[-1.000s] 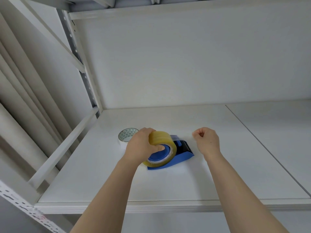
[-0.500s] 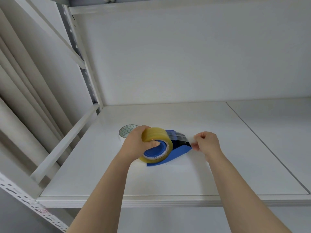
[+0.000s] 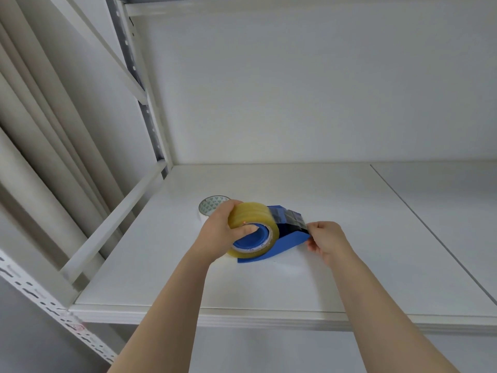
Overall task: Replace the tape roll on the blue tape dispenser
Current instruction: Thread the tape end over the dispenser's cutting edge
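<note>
A blue tape dispenser [image 3: 285, 244] lies on the white shelf [image 3: 336, 238]. A thick yellowish clear tape roll [image 3: 252, 216] sits on its blue hub. My left hand [image 3: 220, 232] grips that roll from the left, thumb pressed on the hub. A strip of clear tape [image 3: 291, 218] runs from the roll's top to the right over the dispenser's front end. My right hand [image 3: 326, 239] pinches the free end of that strip at the dispenser's tip.
A second, thin tape roll [image 3: 212, 204] with a green-patterned core lies flat just behind my left hand. A white rail [image 3: 113, 222] and perforated upright [image 3: 145, 109] bound the shelf's left side. A seam [image 3: 430, 230] splits the shelf board on the right.
My right hand came in from a loose fist beside the dispenser, took the tape's free end and drew it across the front end. My left hand stayed on the roll.
</note>
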